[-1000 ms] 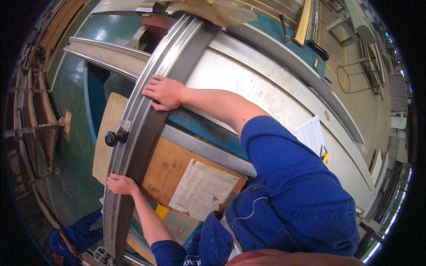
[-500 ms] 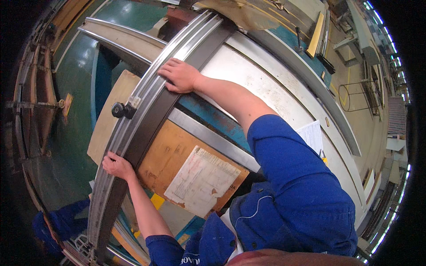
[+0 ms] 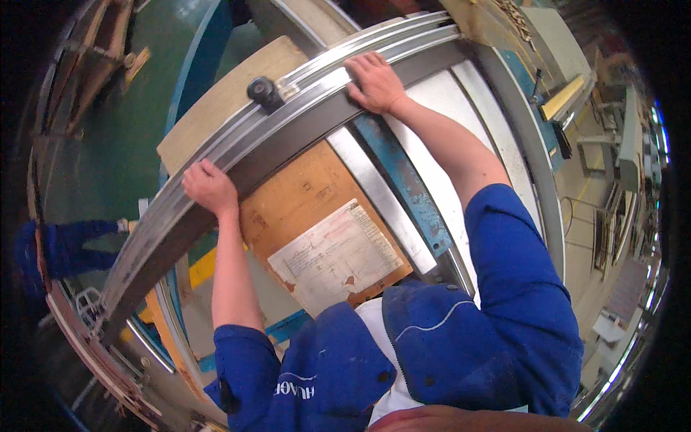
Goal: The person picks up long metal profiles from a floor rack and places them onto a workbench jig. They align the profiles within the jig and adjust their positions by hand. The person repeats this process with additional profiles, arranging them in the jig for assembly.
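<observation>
Head view: both hands are clamped on a long grey metal rail lying across the worktop along its far edge, left hand lower down, right hand further up past the black knob.

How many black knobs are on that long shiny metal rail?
1. The round black knob sits on the long grey metal rail, between the left hand and the right hand. Others may be hidden further along.
</observation>
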A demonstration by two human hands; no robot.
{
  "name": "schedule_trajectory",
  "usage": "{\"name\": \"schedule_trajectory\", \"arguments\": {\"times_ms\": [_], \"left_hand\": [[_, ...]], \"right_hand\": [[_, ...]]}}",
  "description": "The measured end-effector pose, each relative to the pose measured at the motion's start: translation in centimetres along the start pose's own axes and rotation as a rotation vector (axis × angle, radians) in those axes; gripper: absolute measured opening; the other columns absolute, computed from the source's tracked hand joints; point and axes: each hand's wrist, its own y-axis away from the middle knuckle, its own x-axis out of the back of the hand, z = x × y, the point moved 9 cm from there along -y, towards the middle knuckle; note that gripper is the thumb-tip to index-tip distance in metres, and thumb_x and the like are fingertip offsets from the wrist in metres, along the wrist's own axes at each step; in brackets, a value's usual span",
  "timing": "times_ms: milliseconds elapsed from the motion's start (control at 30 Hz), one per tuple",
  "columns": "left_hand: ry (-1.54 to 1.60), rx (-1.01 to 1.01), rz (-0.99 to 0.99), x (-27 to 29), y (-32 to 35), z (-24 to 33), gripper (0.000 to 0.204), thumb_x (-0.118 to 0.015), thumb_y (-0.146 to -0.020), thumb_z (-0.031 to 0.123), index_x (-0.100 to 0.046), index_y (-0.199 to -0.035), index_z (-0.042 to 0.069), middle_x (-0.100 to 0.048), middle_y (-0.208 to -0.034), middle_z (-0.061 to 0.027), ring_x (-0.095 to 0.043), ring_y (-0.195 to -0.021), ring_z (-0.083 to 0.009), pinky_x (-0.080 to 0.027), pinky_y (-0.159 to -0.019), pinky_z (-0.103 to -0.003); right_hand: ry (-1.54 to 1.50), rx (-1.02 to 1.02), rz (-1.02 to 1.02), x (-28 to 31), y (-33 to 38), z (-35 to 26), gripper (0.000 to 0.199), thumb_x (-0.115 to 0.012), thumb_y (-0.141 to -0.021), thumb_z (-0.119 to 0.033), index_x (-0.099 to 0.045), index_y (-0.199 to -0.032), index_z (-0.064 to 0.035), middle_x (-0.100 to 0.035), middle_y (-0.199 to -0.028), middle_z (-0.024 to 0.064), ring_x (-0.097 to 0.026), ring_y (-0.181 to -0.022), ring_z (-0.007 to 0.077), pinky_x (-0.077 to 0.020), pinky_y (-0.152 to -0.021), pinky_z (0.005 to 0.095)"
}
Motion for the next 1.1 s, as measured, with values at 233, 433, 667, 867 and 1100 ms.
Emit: {"name": "schedule_trajectory", "arguments": {"times_ms": [233,433,667,867,1100], "left_hand": [[0.041,0.027,0.008,0.0,0.4,-0.9,0.016,-0.058,-0.095,0.020,-0.059,-0.085,0.008,-0.059,-0.093,-0.0145,-0.055,-0.095,-0.0369,-0.041,-0.085,-0.052],[0.179,0.115,0.019,0.7,0.1,-1.6,0.012,-0.061,-0.092,0.021,-0.059,-0.090,0.009,-0.058,-0.098,-0.0131,-0.054,-0.101,-0.0351,-0.040,-0.089,-0.050],[0.428,0.341,0.259,6.3,5.2,-7.7,0.033,-0.076,-0.086,0.023,-0.055,-0.102,0.004,-0.054,-0.105,-0.0167,-0.051,-0.102,-0.0371,-0.040,-0.095,-0.048],[0.915,1.775,0.449,4.4,17.9,-26.5,0.071,-0.082,-0.086,0.040,-0.048,-0.127,-0.008,-0.054,-0.129,-0.0205,-0.056,-0.117,-0.0348,-0.048,-0.100,-0.046],[1.878,1.625,0.622,2.1,15.7,-28.8,0.074,-0.079,-0.088,0.047,-0.050,-0.143,0.007,-0.059,-0.140,-0.0079,-0.060,-0.122,-0.0283,-0.051,-0.103,-0.048]], "right_hand": [[0.025,-0.018,-0.003,-0.7,0.0,-0.1,0.048,-0.062,-0.088,-0.026,-0.054,-0.130,-0.0073,-0.058,-0.127,0.0172,-0.050,-0.126,0.0372,-0.0374,-0.113,0.0490],[0.083,0.016,-0.003,-0.4,0.0,-1.1,0.049,-0.057,-0.094,-0.023,-0.049,-0.140,-0.0092,-0.054,-0.140,0.0144,-0.045,-0.136,0.0345,-0.0289,-0.121,0.0475],[0.085,-0.201,0.064,-1.6,2.8,-3.2,0.061,-0.045,-0.106,-0.033,-0.031,-0.157,-0.0034,-0.036,-0.159,0.0218,-0.029,-0.150,0.0393,-0.0199,-0.125,0.0485],[0.233,-0.422,-0.229,-6.3,6.5,-12.8,0.065,-0.047,-0.106,-0.036,-0.029,-0.158,-0.0004,-0.035,-0.160,0.0237,-0.031,-0.149,0.0417,-0.0192,-0.124,0.0518],[-0.023,0.013,-0.451,-4.6,2.1,-27.5,0.075,-0.057,-0.101,-0.041,-0.027,-0.159,-0.0048,-0.033,-0.162,0.0218,-0.025,-0.151,0.0427,-0.0165,-0.126,0.0497]]}}
